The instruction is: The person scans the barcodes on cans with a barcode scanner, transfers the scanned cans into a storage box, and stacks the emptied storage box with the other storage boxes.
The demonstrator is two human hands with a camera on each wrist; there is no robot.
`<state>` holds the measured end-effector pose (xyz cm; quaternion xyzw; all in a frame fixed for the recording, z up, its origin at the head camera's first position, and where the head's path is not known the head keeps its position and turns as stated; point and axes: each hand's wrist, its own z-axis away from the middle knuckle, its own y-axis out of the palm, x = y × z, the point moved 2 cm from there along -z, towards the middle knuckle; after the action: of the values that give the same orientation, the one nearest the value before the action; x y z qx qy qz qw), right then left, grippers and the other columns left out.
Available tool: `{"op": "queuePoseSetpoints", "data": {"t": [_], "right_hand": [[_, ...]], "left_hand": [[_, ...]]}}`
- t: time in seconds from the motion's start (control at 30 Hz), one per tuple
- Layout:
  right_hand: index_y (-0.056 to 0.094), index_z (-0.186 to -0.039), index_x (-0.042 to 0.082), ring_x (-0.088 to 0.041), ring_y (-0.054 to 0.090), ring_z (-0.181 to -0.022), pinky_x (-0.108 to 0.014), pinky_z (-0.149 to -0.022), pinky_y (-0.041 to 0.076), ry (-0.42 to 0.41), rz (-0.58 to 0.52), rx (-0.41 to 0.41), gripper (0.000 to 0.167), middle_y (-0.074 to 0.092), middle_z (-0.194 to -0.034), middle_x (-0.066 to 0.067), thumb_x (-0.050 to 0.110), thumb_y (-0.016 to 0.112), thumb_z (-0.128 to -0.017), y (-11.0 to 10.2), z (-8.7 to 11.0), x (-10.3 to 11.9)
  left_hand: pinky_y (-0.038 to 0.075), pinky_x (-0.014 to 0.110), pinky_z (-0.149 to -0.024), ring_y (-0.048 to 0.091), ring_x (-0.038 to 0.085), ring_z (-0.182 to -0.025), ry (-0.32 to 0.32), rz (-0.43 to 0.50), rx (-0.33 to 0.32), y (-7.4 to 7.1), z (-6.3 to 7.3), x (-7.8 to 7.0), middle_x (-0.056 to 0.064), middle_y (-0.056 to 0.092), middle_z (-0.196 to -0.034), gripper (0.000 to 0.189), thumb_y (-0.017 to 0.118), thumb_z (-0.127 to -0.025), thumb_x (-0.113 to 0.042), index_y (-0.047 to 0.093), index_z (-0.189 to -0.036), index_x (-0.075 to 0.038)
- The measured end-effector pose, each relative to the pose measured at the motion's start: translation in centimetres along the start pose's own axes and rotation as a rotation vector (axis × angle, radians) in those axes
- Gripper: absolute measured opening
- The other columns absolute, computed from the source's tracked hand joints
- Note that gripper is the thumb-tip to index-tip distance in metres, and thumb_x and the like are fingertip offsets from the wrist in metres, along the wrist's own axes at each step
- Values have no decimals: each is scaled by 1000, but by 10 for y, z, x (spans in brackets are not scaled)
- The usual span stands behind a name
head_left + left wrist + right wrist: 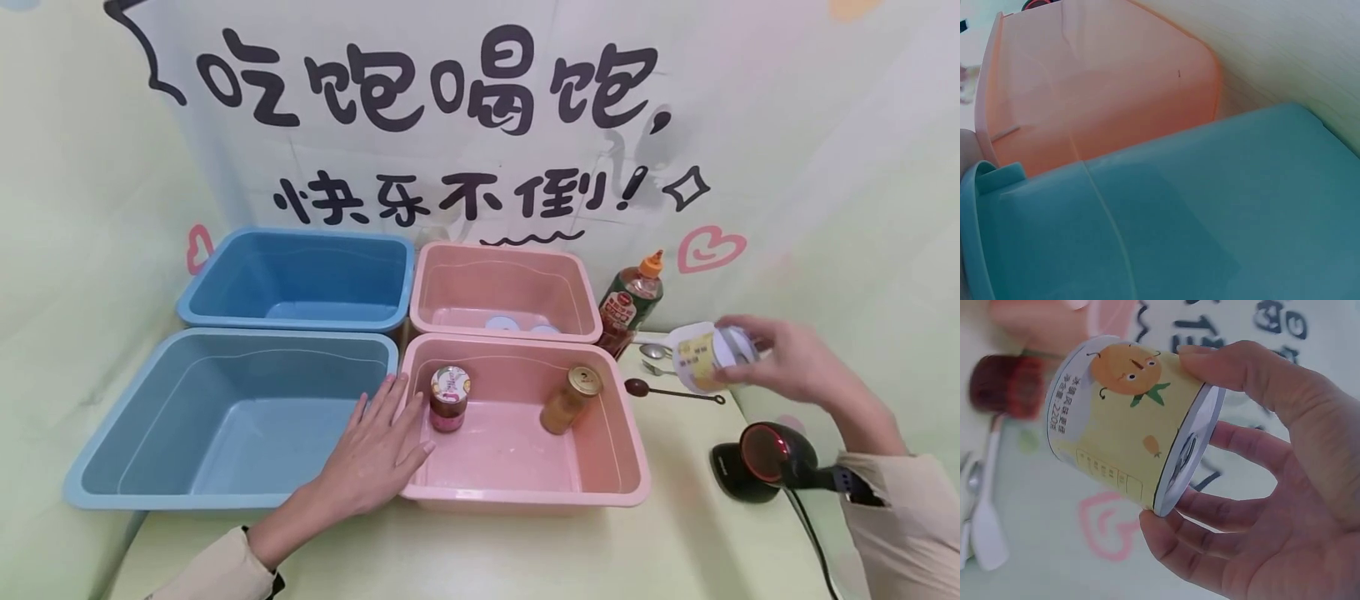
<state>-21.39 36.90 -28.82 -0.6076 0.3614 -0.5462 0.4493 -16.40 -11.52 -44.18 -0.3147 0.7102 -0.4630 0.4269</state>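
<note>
My right hand (795, 360) grips a yellow can (1129, 419) by its rim, up at the right above the table. The can is tilted, its pull-tab lid facing the palm, and a cartoon orange fruit shows on its label. My left hand (375, 458) rests with straight fingers on the adjoining rims of the front blue tub (225, 502) and the front pink tub (525, 497). Inside that pink tub stand a dark jar with a patterned lid (450, 396) and a brown jar with a gold lid (570, 400). The left wrist view shows mainly the tubs' outer walls.
Behind are another blue tub (300, 321) and a pink tub (502, 333) with pale round lids inside. A sauce bottle (630, 304), a spoon (654, 351), a fork (656, 368) and a brown-headed utensil (637, 387) lie rightward. A black red-lit scanner (776, 454) trails a cable.
</note>
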Motion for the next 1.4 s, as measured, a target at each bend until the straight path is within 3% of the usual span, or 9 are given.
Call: {"op": "queuePoseSetpoints", "data": {"t": [0.17, 0.37, 0.6, 0.9, 1.07, 1.27, 1.4], "right_hand": [[56, -138, 6, -26, 61, -86, -30, -59, 48, -79, -8, -17, 73, 69, -110, -29, 24, 87, -75, -17, -28, 48], [58, -139, 12, -31, 62, -91, -33, -66, 50, -128, -35, 25, 72, 68, -114, -25, 24, 87, -74, -9, -73, 101], [59, -137, 14, -34, 63, -98, -34, -71, 57, -178, -157, 120, 70, 66, -117, -24, 17, 87, -73, 31, -132, 144], [61, -135, 13, -28, 63, -94, -32, -73, 57, -226, -206, 220, 66, 68, -112, -20, 19, 86, -74, 82, -193, 190], [61, -134, 11, -26, 64, -97, -34, -81, 58, -202, -305, 308, 61, 65, -117, -17, 16, 82, -77, 112, -218, 207], [57, -136, 14, -23, 61, -100, -33, -83, 56, -166, -298, 382, 59, 61, -123, -9, 21, 80, -82, 144, -236, 218], [58, -134, 8, -26, 62, -102, -34, -85, 56, -156, -327, 399, 57, 60, -125, -11, 16, 80, -82, 159, -242, 225]], "left_hand": [[19, 66, -119, 17, 39, -154, 0, -6, -9, -1, 1, 0, 20, 24, -165, 65, 53, -99, -45, 44, -150, -6], [19, 66, -119, 18, 38, -154, 0, 4, -12, -1, 2, 0, 19, 24, -165, 65, 53, -99, -45, 45, -150, -6], [18, 66, -119, 16, 38, -155, -5, 2, -12, 1, 4, 0, 18, 23, -165, 65, 54, -98, -46, 45, -150, -7], [17, 65, -120, 15, 36, -155, -19, 11, -6, -1, 3, 2, 18, 22, -166, 66, 54, -98, -47, 45, -150, -8], [17, 65, -120, 16, 37, -155, -20, 5, -4, -1, 2, 3, 18, 22, -165, 66, 56, -97, -45, 45, -150, -7], [17, 65, -120, 16, 36, -155, -22, 8, 4, 0, 2, 4, 17, 21, -166, 67, 54, -98, -48, 44, -151, -8], [17, 64, -120, 16, 36, -155, -26, 5, 0, 0, 2, 4, 17, 21, -166, 67, 53, -98, -49, 44, -151, -8]]}}
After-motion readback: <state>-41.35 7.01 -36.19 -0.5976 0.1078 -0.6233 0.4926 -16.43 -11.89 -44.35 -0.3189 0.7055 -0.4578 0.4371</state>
